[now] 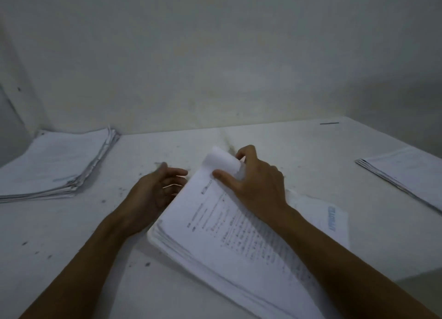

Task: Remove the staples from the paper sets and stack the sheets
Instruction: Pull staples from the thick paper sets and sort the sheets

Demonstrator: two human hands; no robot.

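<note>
A thick set of printed sheets (229, 235) lies slanted on the white table (71, 235) in front of me. My right hand (256, 182) rests on its far corner and pinches the top sheets, curling that corner (221, 162) upward. My left hand (160, 189) sits against the set's left edge, fingers spread and partly under the lifted pages. No staple or tool can be made out in the dim light.
A tall stack of sheets (55, 165) sits at the far left by the wall. A thinner stack (406, 172) lies at the right edge. A loose sheet with blue print (332, 218) lies under my right forearm. The wall stands close behind.
</note>
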